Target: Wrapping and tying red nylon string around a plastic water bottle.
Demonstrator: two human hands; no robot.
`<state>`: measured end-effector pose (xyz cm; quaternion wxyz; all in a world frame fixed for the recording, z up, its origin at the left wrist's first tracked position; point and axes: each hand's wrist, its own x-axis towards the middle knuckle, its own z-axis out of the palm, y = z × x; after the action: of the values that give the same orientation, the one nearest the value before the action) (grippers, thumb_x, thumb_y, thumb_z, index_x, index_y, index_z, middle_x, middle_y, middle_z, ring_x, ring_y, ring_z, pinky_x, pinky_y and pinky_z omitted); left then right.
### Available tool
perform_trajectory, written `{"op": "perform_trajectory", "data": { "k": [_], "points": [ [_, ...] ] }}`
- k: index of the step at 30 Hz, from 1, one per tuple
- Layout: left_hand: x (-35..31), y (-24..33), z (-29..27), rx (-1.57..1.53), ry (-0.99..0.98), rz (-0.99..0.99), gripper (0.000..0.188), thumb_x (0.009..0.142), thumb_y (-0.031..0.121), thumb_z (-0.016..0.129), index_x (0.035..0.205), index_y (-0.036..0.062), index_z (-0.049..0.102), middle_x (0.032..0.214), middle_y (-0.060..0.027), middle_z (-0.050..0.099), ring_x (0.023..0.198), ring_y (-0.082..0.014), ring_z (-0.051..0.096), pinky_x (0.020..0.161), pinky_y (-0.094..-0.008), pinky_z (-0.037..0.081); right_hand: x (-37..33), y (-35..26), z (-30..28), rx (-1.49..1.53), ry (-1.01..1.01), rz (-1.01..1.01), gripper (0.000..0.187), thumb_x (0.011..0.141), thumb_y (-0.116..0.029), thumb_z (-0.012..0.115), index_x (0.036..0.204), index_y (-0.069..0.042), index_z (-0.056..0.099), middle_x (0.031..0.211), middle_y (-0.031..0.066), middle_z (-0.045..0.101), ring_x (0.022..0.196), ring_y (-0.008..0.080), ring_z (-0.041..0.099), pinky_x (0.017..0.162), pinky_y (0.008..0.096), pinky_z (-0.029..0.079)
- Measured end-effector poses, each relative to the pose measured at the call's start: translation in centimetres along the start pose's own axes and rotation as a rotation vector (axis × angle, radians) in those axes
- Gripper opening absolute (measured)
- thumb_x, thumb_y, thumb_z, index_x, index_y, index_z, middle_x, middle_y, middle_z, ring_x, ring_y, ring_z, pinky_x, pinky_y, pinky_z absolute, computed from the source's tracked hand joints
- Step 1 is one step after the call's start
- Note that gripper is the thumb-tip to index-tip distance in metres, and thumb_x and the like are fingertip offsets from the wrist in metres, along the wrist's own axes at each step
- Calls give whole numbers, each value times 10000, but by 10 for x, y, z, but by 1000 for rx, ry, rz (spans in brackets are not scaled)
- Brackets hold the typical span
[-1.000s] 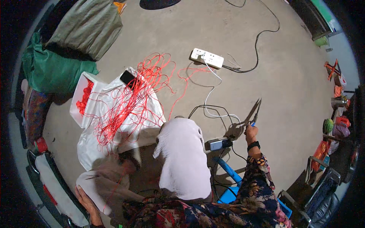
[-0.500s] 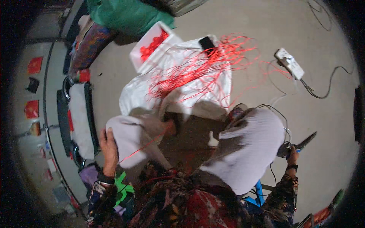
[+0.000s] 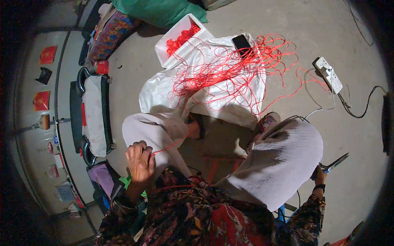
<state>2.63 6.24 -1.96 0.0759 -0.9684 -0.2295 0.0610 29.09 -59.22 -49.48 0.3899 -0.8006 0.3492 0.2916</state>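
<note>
My left hand (image 3: pixel 140 160) is over my left thigh, its fingers curled. A thin red cord (image 3: pixel 169 146) runs taut from its fingertips across my trouser leg toward the floor. Out by my right knee, my right hand (image 3: pixel 319 177) is closed around the handle end of what look like scissors (image 3: pixel 337 162), whose long metal blades point away to the right. The grip is partly hidden by my knee. In front of my feet, a loose tangle of red cord (image 3: pixel 213 76) lies across a white sheet (image 3: pixel 158 92).
A white box (image 3: pixel 164 57) with red pieces (image 3: pixel 180 39) stands beyond the sheet, near a green sack (image 3: pixel 160 12). A black phone (image 3: pixel 241 43) lies by the cord. At right is a power strip (image 3: pixel 328 76) with cables. A padded seat (image 3: pixel 95 117) stands at left.
My left hand has moved right and up from the outer side of my knee onto my thigh, fingers now curled at the red cord. The scissors have turned slightly in my right hand.
</note>
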Motion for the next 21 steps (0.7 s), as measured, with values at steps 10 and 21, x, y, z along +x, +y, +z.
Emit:
{"op": "perform_trajectory", "data": {
  "k": [10, 21],
  "points": [
    [-9, -38, 1, -860, 147, -511, 58, 816, -10, 644, 855, 33, 640, 728, -30, 609, 640, -134, 526, 604, -270, 410, 34, 4, -33, -709, 35, -667, 236, 798, -236, 662, 927, -42, 625, 806, 109, 625, 698, 233, 613, 619, 358, 498],
    [-40, -46, -89, -985, 137, -636, 82, 848, 69, 634, 905, 20, 666, 705, 2, 633, 567, -73, 533, 523, -221, 426, -296, -405, 51, 648, -413, -874, 343, 926, -268, 614, 1175, -33, 580, 836, -22, 565, 693, 66, 504, 604, 208, 425]
  ]
}}
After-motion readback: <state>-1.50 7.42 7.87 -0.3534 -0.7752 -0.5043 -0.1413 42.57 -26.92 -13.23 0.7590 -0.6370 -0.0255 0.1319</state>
